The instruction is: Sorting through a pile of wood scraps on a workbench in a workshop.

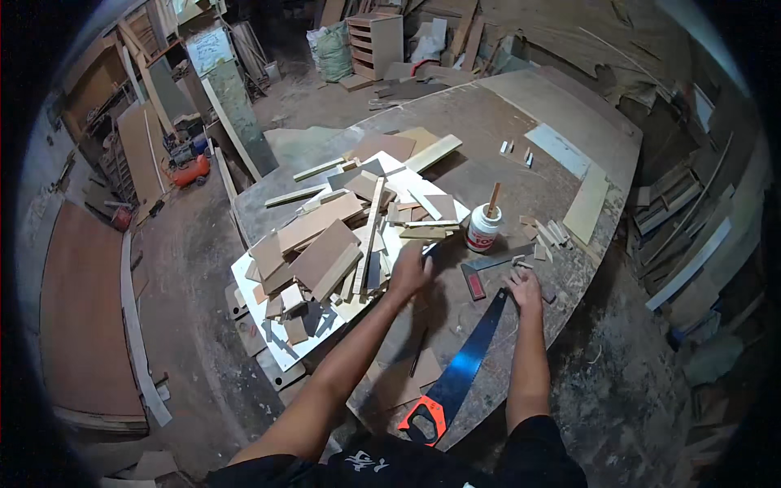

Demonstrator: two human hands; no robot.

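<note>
My left hand (411, 272) is at the right edge of a heap of wood offcuts (325, 244), thumb apart from the fingers; the fingertips are partly hidden against the pieces. My right hand (525, 289) rests on the workbench with bent, slightly spread fingers, just short of some small wood bits (521, 261). Between my forearms lies a handsaw (464, 366), its orange handle toward me and its tip near my right fingers. Left of that hand is a try square (474, 282) with a red inlay. Beyond it stands a white glue bottle (482, 230) with a wooden stick in its mouth.
The offcuts lie on a white board (281, 350) overhanging the left bench edge. Short wood strips (553, 234) lie right of the bottle. A pale panel (586, 207) lies along the right edge. A drawer cabinet (376, 45) and a red compressor (189, 171) stand on the floor beyond.
</note>
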